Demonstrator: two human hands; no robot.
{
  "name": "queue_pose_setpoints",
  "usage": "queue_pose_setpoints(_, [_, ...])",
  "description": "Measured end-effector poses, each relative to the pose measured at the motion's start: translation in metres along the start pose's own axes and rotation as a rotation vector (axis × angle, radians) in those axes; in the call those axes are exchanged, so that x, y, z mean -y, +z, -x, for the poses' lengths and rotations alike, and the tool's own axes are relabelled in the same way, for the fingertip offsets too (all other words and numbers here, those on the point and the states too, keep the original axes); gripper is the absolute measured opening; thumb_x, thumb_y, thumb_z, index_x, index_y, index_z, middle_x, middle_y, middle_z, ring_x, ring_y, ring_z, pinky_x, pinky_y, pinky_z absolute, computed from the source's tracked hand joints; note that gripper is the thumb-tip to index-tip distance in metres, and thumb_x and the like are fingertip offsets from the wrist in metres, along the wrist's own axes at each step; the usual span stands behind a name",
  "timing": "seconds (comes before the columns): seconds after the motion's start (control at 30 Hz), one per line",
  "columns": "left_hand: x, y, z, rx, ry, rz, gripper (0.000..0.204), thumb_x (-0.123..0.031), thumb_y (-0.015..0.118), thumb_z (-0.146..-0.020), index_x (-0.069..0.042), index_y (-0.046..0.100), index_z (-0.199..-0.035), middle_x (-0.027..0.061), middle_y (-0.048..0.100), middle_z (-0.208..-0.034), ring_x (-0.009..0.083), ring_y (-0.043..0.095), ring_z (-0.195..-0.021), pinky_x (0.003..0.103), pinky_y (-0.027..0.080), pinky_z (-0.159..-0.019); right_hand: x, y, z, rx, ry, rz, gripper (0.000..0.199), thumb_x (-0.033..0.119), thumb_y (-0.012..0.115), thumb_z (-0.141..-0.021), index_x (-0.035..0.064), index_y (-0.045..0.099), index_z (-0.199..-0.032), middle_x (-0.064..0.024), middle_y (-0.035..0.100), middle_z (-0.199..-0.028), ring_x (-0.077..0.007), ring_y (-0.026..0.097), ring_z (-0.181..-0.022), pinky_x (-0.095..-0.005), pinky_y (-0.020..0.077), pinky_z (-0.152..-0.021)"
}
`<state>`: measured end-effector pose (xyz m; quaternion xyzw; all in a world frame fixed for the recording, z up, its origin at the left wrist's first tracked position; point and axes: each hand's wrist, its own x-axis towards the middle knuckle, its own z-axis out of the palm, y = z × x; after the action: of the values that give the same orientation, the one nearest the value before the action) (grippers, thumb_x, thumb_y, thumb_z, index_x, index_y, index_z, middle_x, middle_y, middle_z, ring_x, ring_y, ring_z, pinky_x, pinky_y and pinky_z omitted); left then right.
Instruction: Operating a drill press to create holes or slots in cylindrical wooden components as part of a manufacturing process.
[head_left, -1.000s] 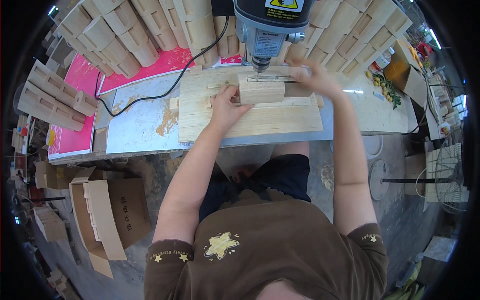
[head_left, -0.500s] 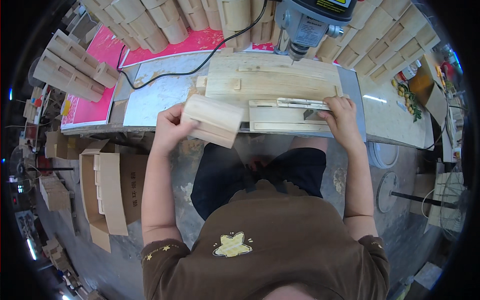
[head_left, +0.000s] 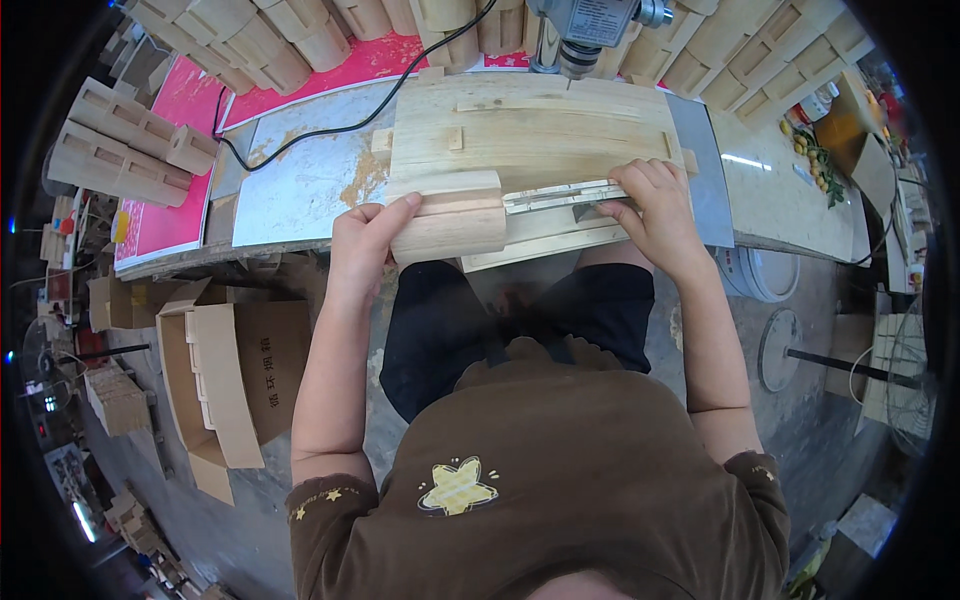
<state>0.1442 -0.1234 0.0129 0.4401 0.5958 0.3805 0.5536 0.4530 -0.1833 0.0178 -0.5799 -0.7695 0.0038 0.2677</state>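
My left hand (head_left: 362, 242) is closed on the left end of a pale, rounded wooden block (head_left: 455, 235). A lengthwise groove or step runs along the block's upper face. My right hand (head_left: 655, 208) grips a narrow whitish strip (head_left: 562, 196) with marks or slots along it. The strip's left end meets the block's right end; whether it enters the block is hidden. Under the strip, near my right fingers, shows a small dark grey piece (head_left: 588, 212). Below them a pale, flat wooden piece (head_left: 545, 242) with raised edges lies tilted at the table's front edge.
A wide wooden board (head_left: 540, 130) lies on the bench behind my hands, below a drill press (head_left: 592, 25). A black cable (head_left: 385, 115) crosses the bench. Stacked wooden cylinders (head_left: 120, 165) stand at left, back and right. An open cardboard box (head_left: 225, 375) is on the floor.
The rounded block has moved right and turned, now meeting the strip's left end. The strip and the flat piece have tilted, their left ends lower. My left hand has moved right with the block.
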Motion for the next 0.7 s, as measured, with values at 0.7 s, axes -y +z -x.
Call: queue_pose_setpoints(0.7, [0.055, 0.084, 0.017, 0.125, 0.909, -0.374, 0.073, -0.012, 0.081, -0.059, 0.001, 0.049, -0.123, 0.0148, 0.054, -0.108, 0.0295, 0.054, -0.093, 0.037, 0.044, -0.084, -0.013, 0.006, 0.001, -0.140, 0.058, 0.125, 0.039, 0.018, 0.077, -0.059, 0.0071, 0.060, -0.093, -0.0073, 0.059, -0.083, -0.0286, 0.055, -0.085, -0.0402, 0.0374, -0.084])
